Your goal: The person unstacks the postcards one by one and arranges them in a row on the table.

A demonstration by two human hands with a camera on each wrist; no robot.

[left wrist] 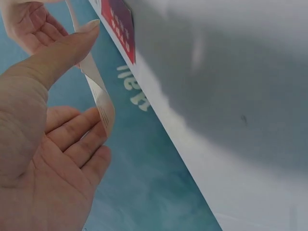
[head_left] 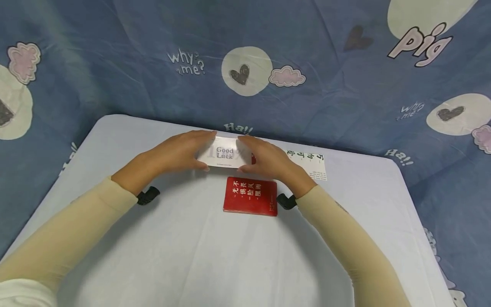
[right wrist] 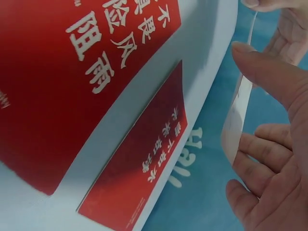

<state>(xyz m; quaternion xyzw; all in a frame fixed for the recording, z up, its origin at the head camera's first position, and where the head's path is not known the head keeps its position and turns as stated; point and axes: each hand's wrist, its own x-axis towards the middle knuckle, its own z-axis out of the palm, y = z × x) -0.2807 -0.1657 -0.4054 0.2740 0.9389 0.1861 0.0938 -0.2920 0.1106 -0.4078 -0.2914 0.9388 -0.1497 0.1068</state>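
Between both hands a white card printed "Good Luck" is held up near the table's far edge. My left hand grips its left end, thumb in front and fingers behind. My right hand pinches the other end the same way. Seen edge-on in the left wrist view, the card bends slightly. A thick red stack or booklet with white characters lies closer to the body. Past the right hand is a flat red card, mostly hidden by that hand in the head view.
A white card with green characters lies right of the right hand, partly covered by it. The white-covered table ends against a blue printed curtain. Black wrist-worn pieces show under both forearms.
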